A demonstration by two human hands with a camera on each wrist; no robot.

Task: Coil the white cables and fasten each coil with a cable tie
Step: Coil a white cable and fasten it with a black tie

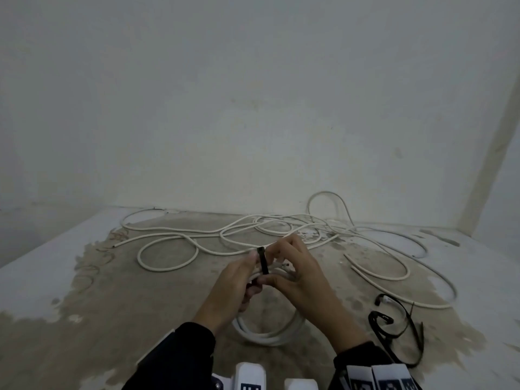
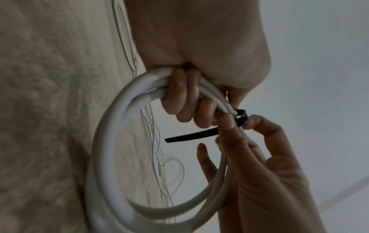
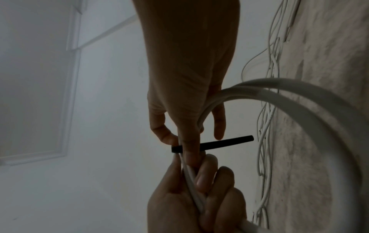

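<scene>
Coil: white cable coil (image 1: 267,330), several turns, held upright above the floor in front of the person; its lower arc hangs toward 6 o'clock below both hands.
Cable tie: black cable tie (image 1: 262,261) wrapped across the top of the coil at 12 o'clock; in the left wrist view its free tail (image 2: 191,135) projects sideways through the ring.
Left hand: left hand (image 1: 239,280) at 9 o'clock of the tie; fingers (image 2: 181,96) curled round the bundled turns, gripping the coil.
Right hand: right hand (image 1: 298,274) at 3 o'clock of the tie; thumb and forefinger pinch the tie against the bundle, remaining fingers loosely extended inside the ring.
Loose cables: uncoiled white cables (image 1: 253,232) sprawled on the floor toward 12 o'clock, beyond the hands, reaching the wall.
Spare ties: black cable ties (image 1: 394,325) lying on the floor at 4 o'clock, near the right forearm.
Floor: patchy floor (image 1: 126,305), bare brown surface bordered by pale areas.
Wall: plain pale wall (image 1: 253,108) behind the cables.
</scene>
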